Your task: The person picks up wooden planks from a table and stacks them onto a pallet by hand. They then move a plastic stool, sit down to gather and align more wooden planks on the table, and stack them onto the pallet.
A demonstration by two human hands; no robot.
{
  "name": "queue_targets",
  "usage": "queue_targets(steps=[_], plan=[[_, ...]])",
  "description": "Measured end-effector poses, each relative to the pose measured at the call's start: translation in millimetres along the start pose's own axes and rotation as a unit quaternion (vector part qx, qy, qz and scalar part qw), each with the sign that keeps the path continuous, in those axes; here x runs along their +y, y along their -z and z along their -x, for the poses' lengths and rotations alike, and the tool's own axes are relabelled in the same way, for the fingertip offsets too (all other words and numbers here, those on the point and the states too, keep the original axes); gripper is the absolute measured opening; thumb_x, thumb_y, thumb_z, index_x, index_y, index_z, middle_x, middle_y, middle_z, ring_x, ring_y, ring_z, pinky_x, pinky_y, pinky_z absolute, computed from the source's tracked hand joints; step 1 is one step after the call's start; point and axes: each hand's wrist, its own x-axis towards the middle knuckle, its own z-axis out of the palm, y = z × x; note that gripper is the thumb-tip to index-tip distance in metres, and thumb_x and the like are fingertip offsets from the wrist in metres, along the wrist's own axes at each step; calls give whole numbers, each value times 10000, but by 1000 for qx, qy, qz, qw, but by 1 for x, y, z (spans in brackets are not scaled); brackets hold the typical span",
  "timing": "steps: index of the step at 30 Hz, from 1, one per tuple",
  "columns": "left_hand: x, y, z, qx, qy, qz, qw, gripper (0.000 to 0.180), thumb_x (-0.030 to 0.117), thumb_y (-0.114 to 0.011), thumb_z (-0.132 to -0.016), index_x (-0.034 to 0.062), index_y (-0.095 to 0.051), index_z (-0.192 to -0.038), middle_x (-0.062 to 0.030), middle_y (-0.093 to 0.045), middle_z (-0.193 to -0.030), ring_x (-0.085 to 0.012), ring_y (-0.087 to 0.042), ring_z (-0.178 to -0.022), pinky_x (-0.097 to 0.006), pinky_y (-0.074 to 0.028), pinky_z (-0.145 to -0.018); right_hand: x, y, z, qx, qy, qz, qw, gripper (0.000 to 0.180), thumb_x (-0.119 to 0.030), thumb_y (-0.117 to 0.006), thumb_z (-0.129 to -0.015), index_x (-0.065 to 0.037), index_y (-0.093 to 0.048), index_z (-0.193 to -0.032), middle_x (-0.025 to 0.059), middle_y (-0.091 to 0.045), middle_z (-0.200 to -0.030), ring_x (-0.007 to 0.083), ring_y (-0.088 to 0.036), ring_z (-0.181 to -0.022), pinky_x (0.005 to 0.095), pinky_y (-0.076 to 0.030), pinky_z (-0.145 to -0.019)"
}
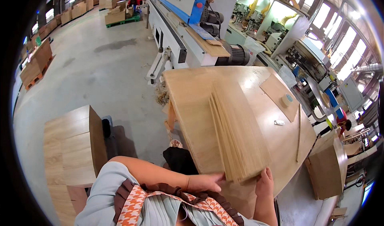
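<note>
A fanned stack of thin, light wooden boards (244,138) lies on a wooden-topped table (192,106) in front of me. The boards' long left edges are slightly spread and uneven. At the stack's near left corner, my left hand (206,182) has its fingers closed against the board ends, with the fingertips partly hidden. My right hand (265,184) grips the near right corner, its thumb upright along the edge and the other fingers mostly out of sight.
On the table's right side lie a flat panel (278,94) with a tape roll (287,100) on it, a small white packet (279,122) and a thin wooden strip (299,134). A long machine (180,30) stands beyond. Stacked boards (68,146) sit at left; another person (343,122) is far right.
</note>
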Motion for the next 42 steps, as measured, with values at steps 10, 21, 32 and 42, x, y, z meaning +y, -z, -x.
queue_targets(steps=[10, 21, 32, 42], plan=[[103, 56, 32, -149, 107, -98, 978, 261, 52, -538, -837, -67, -536, -1069, -175, -592, -1050, -239, -587, -964, -343, -450, -872, -23, 53, 82, 84, -119, 15, 989, 426, -417, -399, -892, -68, -440, -1132, 75, -581, -922, 226, -558, -795, 361, -451, -717], [145, 208, -23, 393, -28, -69, 916, 531, 464, -534, -802, 108, -485, -1192, -17, -502, -1148, -142, -438, -1070, -311, -311, -929, -19, 3, 80, -35, -123, -54, 990, 812, -677, -342, -795, -63, -267, -1320, 130, -390, -1294, 329, -410, -1152, 528, -367, -885], [142, 136, 19, 285, 40, -319, 903, 570, 426, -531, -815, 28, -455, -1216, -98, -515, -1183, -193, -431, -1122, -304, -311, -946, -29, 15, 62, 65, -133, -125, 981, 539, -346, -544, -812, -68, -392, -1248, 101, -498, -1198, 276, -480, -1090, 444, -405, -883], [114, 93, 129, 481, 8, -86, 873, 701, 463, -545, -801, 71, -308, -1332, -103, -393, -1318, -221, -397, -1180, -284, -327, -905, -36, 11, 30, 74, -145, -53, 985, 483, -275, -579, -770, -29, -466, -1171, 108, -542, -1124, 255, -506, -1038, 381, -402, -882]])
